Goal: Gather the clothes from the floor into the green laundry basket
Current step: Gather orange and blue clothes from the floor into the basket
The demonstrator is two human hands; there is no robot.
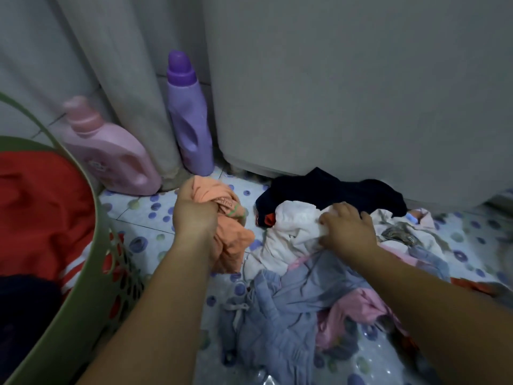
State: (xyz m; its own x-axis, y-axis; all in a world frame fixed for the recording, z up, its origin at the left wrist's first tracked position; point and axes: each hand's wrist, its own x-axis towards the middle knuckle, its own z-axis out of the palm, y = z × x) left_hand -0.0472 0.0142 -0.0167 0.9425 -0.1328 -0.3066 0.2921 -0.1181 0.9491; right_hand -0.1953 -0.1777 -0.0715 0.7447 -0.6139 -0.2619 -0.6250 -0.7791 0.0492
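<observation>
From the head camera we count two detergent bottles, a pink bottle (111, 159) and a purple bottle (188, 118), standing by a grey appliance (347, 93), and one green laundry basket (91, 262) at the left with a red garment (41, 212) already inside. The floor (138, 215) is pale with purple dots. Our left hand (194, 215) is fisted round an orange garment (230, 240), lifted just beside the basket. Our right hand (345, 229) pinches a white garment (288, 232) on the pile, with a navy garment (327, 193) behind and a blue-grey garment (280, 309) nearer us.
</observation>
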